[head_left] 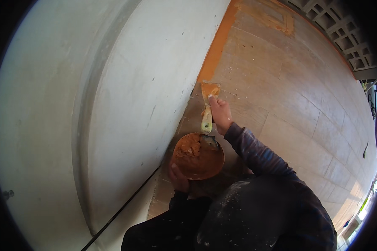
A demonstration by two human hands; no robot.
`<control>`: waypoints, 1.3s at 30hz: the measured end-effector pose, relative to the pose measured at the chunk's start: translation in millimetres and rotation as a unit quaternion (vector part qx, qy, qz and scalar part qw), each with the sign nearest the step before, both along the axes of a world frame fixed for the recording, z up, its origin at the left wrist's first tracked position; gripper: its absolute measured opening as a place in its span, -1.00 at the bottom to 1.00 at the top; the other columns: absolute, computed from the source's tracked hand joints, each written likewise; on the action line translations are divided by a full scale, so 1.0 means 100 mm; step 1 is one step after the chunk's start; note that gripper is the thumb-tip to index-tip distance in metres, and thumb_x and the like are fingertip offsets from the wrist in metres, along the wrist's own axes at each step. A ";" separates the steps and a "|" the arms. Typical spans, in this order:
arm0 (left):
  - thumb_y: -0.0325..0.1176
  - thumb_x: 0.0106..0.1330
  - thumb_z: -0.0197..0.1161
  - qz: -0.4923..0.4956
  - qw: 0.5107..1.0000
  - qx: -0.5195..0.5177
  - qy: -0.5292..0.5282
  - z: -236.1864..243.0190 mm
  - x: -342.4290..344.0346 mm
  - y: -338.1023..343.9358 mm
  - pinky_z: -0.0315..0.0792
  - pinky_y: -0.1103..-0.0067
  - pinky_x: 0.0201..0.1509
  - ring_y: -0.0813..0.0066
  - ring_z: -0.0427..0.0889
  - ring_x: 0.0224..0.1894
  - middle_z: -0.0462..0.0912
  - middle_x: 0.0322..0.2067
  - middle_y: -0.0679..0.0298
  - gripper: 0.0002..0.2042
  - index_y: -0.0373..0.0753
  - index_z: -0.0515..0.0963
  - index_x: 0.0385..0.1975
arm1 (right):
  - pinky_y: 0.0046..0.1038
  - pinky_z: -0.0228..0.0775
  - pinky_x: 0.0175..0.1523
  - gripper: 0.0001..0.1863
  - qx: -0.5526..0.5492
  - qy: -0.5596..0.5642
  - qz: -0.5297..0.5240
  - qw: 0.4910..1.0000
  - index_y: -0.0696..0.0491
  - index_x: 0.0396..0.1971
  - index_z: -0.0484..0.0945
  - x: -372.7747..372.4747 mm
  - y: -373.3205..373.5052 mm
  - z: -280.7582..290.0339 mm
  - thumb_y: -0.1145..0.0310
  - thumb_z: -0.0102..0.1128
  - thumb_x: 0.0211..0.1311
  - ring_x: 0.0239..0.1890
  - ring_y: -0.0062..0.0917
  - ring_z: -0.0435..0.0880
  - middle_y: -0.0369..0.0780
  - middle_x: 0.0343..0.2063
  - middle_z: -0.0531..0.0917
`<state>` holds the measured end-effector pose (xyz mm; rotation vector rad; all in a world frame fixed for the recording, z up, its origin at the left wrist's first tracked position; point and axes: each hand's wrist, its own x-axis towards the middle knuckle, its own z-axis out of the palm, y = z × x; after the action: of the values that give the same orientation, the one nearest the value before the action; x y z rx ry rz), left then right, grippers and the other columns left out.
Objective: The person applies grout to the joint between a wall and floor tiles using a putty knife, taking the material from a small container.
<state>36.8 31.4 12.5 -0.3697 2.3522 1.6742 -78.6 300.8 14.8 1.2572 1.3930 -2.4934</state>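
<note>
Nearest the camera is the person's dark clothing [247, 213], flecked with white, over the lap and knee. Just beyond it, the left hand [179, 180] holds a round bowl [217, 162] at its near left rim, with the thumb up against the side; how the other fingers sit underneath cannot be told. Inside the bowl, orange paste [189, 145] is heaped on the far left, and a dark flat piece [209, 143] lies at the far right. Farther off, the right hand [220, 113] has its fingers closed around a scraper [206, 120], which is beyond the bowl, above the tiled floor [280, 104] and near the foot of the white wall [146, 75] on the left. Its paste-coated blade points away, close to the near end of an orange strip [217, 54] along that wall. The scraper is probably light, with a stiff handle and a thin blade that may flex a little; the pale handle is the place to hold it, the thumb pressing near the blade. The paste looks soft and sticky, and could make fingers slip. The bowl is likely heavier on its loaded side, so it wants a firm grip at the rim with support from below.
</note>
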 end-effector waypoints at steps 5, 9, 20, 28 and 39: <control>-0.14 0.63 -0.20 -0.007 1.000 -0.021 0.002 -0.06 0.01 -0.05 0.37 0.32 0.37 0.13 0.51 0.28 0.51 0.23 -0.06 -0.49 -0.42 0.40 0.32 | -0.41 0.56 -0.39 -0.63 -0.061 0.082 0.014 0.995 0.10 -0.24 0.47 0.00 0.42 -0.06 0.09 -0.08 0.64 -0.56 -0.51 0.63 -0.22 -0.51 0.64; -0.15 0.63 -0.20 -0.011 1.000 -0.026 0.000 -0.02 -0.01 -0.08 0.37 0.33 0.37 0.14 0.51 0.28 0.52 0.23 -0.06 -0.49 -0.42 0.40 0.32 | -0.41 0.54 -0.40 -0.64 -0.094 0.042 0.041 0.994 0.09 -0.21 0.48 0.13 0.40 -0.24 0.10 -0.09 0.64 -0.57 -0.53 0.62 -0.25 -0.51 0.62; -0.17 0.63 -0.19 -0.036 0.999 -0.027 -0.003 0.01 -0.01 -0.10 0.36 0.34 0.37 0.15 0.52 0.28 0.53 0.23 -0.05 -0.51 -0.42 0.41 0.32 | -0.45 0.43 -0.46 -0.51 0.224 0.042 0.398 0.888 0.12 -0.45 0.50 0.26 1.22 -0.07 0.01 0.01 0.58 -0.63 -0.63 0.49 -0.33 -0.65 0.51; -0.18 0.63 -0.15 -0.047 0.996 -0.078 -0.005 0.01 -0.02 -0.10 0.34 0.34 0.39 0.16 0.50 0.31 0.52 0.25 -0.06 -0.52 -0.41 0.41 0.32 | -0.37 0.43 -0.52 -0.46 0.314 0.021 0.500 0.807 0.17 -0.46 0.48 -0.35 1.32 -0.13 -0.01 -0.07 0.59 -0.66 -0.51 0.53 -0.25 -0.67 0.51; -0.24 0.62 -0.17 -0.043 0.995 -0.088 0.011 0.04 -0.02 -0.04 0.34 0.35 0.39 0.17 0.51 0.30 0.54 0.24 -0.06 -0.54 -0.42 0.41 0.32 | -0.30 0.50 -0.56 -0.43 0.326 -0.027 0.497 0.804 0.20 -0.56 0.53 -0.47 1.11 -0.06 0.06 -0.05 0.57 -0.72 -0.38 0.62 -0.16 -0.74 0.56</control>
<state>34.5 27.3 16.0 -0.2786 2.5019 1.4439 -125.2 411.5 9.1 0.3392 2.1898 -1.2844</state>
